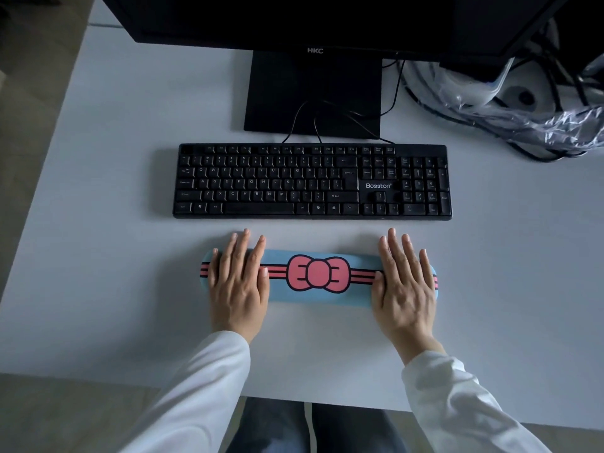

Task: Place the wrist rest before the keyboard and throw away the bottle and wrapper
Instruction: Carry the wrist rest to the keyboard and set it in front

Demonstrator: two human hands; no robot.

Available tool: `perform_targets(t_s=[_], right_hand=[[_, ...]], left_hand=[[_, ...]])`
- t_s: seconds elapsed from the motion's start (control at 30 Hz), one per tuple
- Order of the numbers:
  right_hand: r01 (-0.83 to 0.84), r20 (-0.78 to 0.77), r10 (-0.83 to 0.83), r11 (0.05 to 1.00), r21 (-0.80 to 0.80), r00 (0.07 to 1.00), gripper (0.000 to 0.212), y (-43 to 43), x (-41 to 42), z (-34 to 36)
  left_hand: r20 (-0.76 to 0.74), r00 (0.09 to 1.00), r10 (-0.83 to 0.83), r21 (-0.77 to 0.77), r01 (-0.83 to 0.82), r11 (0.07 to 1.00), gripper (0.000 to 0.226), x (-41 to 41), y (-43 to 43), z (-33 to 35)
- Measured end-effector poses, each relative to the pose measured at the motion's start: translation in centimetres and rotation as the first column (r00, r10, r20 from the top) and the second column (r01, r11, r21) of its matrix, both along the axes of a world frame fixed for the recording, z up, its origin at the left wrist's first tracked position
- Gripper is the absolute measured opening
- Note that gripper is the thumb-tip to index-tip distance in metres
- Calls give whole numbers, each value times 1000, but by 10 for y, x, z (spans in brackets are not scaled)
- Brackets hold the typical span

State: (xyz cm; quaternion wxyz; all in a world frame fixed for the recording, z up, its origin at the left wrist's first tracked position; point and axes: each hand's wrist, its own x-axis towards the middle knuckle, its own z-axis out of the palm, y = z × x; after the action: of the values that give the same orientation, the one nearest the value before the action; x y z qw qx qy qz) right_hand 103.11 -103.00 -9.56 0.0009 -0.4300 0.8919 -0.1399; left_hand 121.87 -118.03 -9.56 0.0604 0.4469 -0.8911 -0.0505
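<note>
A light blue wrist rest (318, 274) with a pink bow and striped band lies flat on the white desk, a short gap in front of the black keyboard (312, 181) and parallel to it. My left hand (240, 282) lies palm down on its left end, fingers spread and extended past its far edge. My right hand (405, 286) lies palm down on its right end the same way. Neither hand curls around the rest. No bottle or small wrapper is in view.
A black monitor (315, 93) on its stand rises behind the keyboard, with cables trailing to it. Crumpled clear plastic and cables (523, 103) fill the back right corner. The desk's front edge (327, 405) runs just above my knees; its left edge slants along the floor.
</note>
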Motion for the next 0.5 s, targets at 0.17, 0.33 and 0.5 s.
perform_targets(t_s=[0.17,0.33,0.5], right_hand=[[35,-14,-34,999,10,999,50,11,-6,0],[41,31,-39,997,-59,999,50,27,-21,-3],[87,66,-84,995,-43,994,50,37,-25,-4]], left_hand=[[-28,999,-18,-9,18,1000,42,7,-3,1],[-12,1000,-7,-4,7,1000,47,8,-4,-1],[-34,998,53,56,-51,997,49,25,-7,-3]])
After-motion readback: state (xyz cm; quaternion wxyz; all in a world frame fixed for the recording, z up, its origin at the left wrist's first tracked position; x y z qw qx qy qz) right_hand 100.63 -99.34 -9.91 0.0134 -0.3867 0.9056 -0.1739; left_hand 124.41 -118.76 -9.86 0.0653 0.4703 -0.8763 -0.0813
